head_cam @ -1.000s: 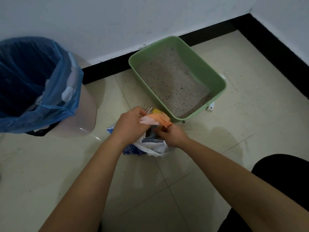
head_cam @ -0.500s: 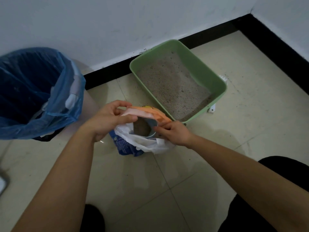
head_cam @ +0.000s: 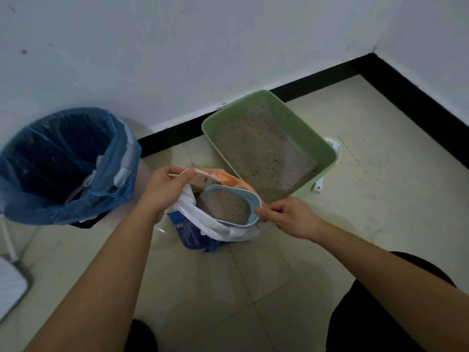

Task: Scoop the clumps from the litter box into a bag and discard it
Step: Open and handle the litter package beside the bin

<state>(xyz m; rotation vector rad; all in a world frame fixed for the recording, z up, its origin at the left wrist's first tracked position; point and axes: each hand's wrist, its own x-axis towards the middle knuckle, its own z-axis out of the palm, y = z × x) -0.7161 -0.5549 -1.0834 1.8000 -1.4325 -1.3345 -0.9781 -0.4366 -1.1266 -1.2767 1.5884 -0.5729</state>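
A white, blue and orange plastic bag (head_cam: 203,224) stands open on the floor tiles in front of me. My left hand (head_cam: 165,189) pinches its far left rim. My right hand (head_cam: 289,219) pinches the near right rim, fingertips against a light blue scoop (head_cam: 253,212) that lies inside the bag, heaped with grey litter (head_cam: 225,205). Behind the bag sits the green litter box (head_cam: 314,143), with grey litter spread across its bottom.
A bin lined with a blue bag (head_cam: 63,168) stands at the left against the white wall. A white slotted object (head_cam: 332,146) pokes out behind the litter box's right side. A pale flat item (head_cam: 12,283) lies at the left edge. My dark-clothed knee (head_cam: 368,321) is lower right.
Both hands have pulled the bag's mouth wider apart, left hand going left. The blue scoop full of litter now shows inside. The view has tilted up a little.
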